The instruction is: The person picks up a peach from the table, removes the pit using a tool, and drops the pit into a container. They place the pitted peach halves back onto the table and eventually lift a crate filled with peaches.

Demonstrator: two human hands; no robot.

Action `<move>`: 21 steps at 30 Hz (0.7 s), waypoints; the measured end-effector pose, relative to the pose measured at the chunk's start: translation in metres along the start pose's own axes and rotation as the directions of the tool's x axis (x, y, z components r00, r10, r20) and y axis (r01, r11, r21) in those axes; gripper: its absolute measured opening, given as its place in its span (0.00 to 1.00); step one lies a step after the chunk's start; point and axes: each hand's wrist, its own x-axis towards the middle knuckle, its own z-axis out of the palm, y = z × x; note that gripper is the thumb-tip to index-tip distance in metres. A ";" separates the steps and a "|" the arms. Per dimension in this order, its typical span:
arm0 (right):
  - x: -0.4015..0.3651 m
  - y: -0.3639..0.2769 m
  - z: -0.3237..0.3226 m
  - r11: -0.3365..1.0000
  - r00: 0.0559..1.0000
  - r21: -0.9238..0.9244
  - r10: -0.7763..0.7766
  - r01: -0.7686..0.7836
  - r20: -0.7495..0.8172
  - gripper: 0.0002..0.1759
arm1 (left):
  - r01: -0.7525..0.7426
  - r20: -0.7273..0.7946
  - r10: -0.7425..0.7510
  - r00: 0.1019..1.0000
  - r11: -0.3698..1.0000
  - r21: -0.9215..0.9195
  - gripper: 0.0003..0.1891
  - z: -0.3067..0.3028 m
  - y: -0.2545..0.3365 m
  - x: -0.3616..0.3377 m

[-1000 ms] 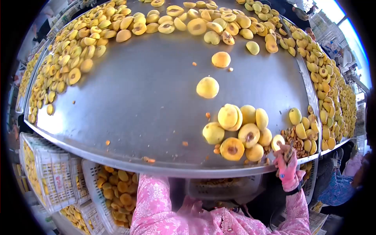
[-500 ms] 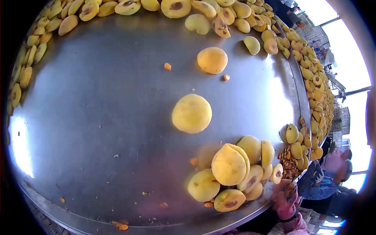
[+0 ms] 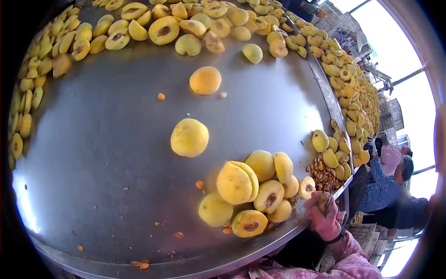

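My right hand (image 3: 324,218), in a pink glove with a dark band at the wrist, is at the tray's near right edge. Its fingers are closed around a small brownish thing that I cannot make out. Just beyond the fingertips lie a heap of brown pits (image 3: 323,173) and a halved apricot (image 3: 307,187). To the left of the hand is a cluster of whole and halved yellow apricots, among them a whole one (image 3: 233,182) and a cut half showing its brown hollow (image 3: 251,223). My left hand is out of view.
The metal tray (image 3: 116,153) has a raised rim. Two apricots (image 3: 189,137) (image 3: 205,80) lie apart in its middle, with loose pits (image 3: 161,96) nearby. Apricot halves (image 3: 164,30) line the far and left sides. Beyond the right rim, a co-worker (image 3: 378,190) stands beside a long fruit pile (image 3: 357,102).
The view has shifted, so the tray and fruit appear farther left. My right hand, blurred before, now shows clearly at the tray's edge. The fruit cluster keeps its arrangement.
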 end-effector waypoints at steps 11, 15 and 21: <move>0.001 0.012 -0.003 0.947 0.954 0.119 -0.292 0.299 -0.066 0.14 | -0.027 -0.032 0.020 0.999 0.969 -0.247 0.19 -0.089 -0.053 -0.153; 0.006 0.024 -0.001 0.904 0.898 0.057 -0.410 0.423 -0.157 0.14 | -0.035 -0.035 0.021 0.999 0.872 -0.488 0.19 -0.129 -0.066 -0.192; 0.008 0.030 -0.005 0.867 0.859 0.003 -0.494 0.499 -0.136 0.15 | -0.632 -0.321 0.635 0.702 0.764 0.129 0.19 -0.193 -0.106 -0.264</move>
